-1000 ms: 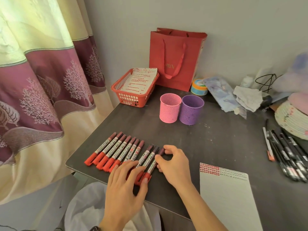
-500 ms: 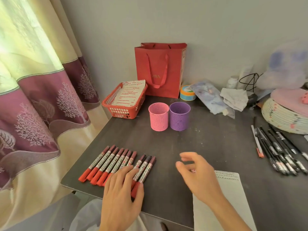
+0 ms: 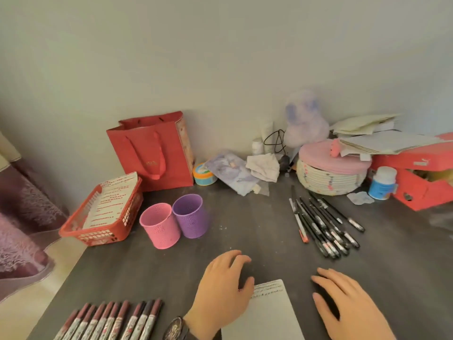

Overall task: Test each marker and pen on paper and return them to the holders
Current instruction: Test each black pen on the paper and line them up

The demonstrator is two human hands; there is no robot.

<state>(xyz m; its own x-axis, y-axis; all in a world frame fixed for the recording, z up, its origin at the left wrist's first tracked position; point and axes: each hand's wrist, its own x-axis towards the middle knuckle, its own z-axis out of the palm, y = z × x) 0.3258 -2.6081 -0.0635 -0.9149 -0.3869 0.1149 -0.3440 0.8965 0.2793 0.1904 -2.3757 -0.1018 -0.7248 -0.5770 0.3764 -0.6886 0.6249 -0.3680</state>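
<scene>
Low at the near edge of the dark grey tabletop (image 3: 245, 229), the left hand (image 3: 221, 293) lies palm down with its fingers loosely bent, gripping nothing. A dark wristwatch (image 3: 176, 328) sits on its wrist. Its thumb is at the top left corner of a white sheet of lined paper (image 3: 269, 315); whether it touches the sheet cannot be told. Across that sheet, the right hand (image 3: 350, 305) is also palm down, fingers stretched forward and slightly apart, empty.

Left of the left hand, a row of markers with dark red caps and labelled barrels (image 3: 110, 320) lies side by side on the table. Beyond the left hand and a little to its left stand a pink perforated cylindrical holder (image 3: 160, 225) and a purple perforated cylindrical holder (image 3: 191, 215), upright and just beside each other. Beyond the right hand lies a loose bunch of black pens (image 3: 323, 227). Farther left of the holders is a red plastic basket (image 3: 73, 231) holding written sheets, and behind it a red paper bag (image 3: 152, 153) stands against the wall.
</scene>
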